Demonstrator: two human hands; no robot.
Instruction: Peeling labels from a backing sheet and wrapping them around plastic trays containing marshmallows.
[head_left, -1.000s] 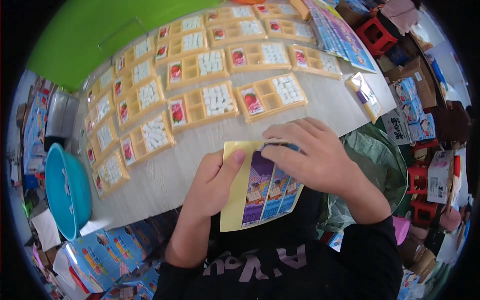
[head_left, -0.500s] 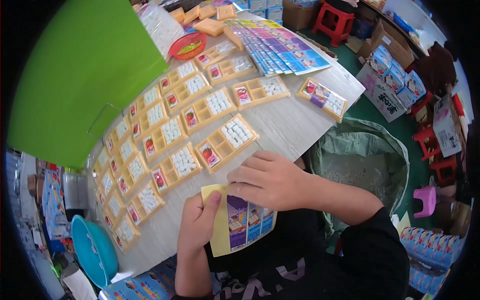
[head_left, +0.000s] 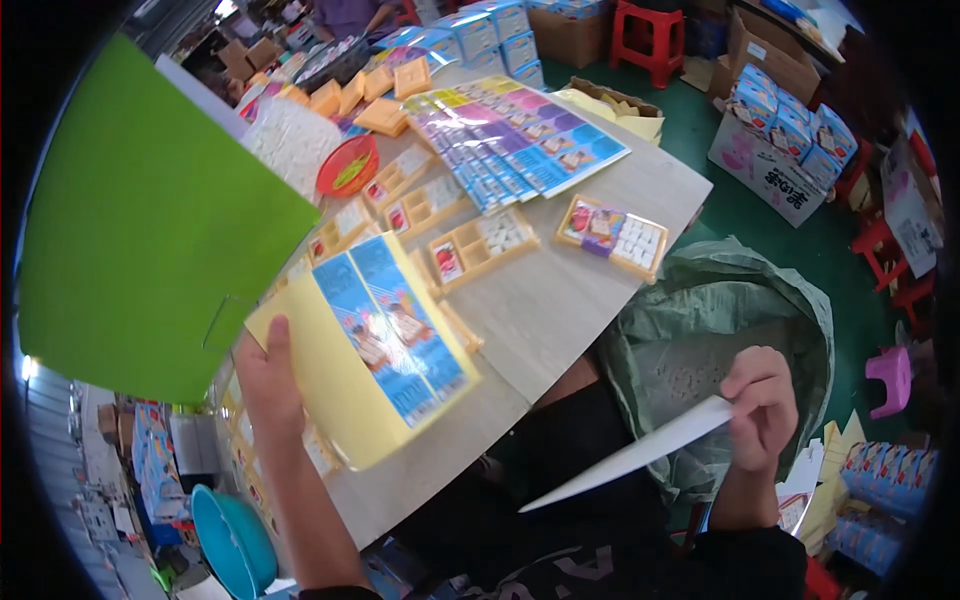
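My left hand [head_left: 268, 385] grips the edge of a yellow-backed label sheet [head_left: 290, 360], thumb on top, and holds it over the table's trays. Two blue labels remain visible on it beside a bare yellow stretch. Off to the right, my right hand [head_left: 762, 405] pinches the end of a long white paper strip [head_left: 640, 448] between thumb and fingers, above my lap and next to the green bag. The strip's printed side, if any, is hidden. A compartment tray [head_left: 483, 248] with white pieces and a strawberry packet lies beyond the sheet. Another tray wears a purple label [head_left: 600, 228].
More label sheets [head_left: 530, 135] fan out across the table's far side. A red basket [head_left: 347, 165] sits near a tall green panel [head_left: 150, 240]. To the right stands a large green bag [head_left: 720, 330]; a teal basin [head_left: 232, 540] is at lower left.
My hands have moved apart, left with the label sheet over the table, right with a white strip toward the bag. The purple label no longer shows on the sheet. The view has shifted.
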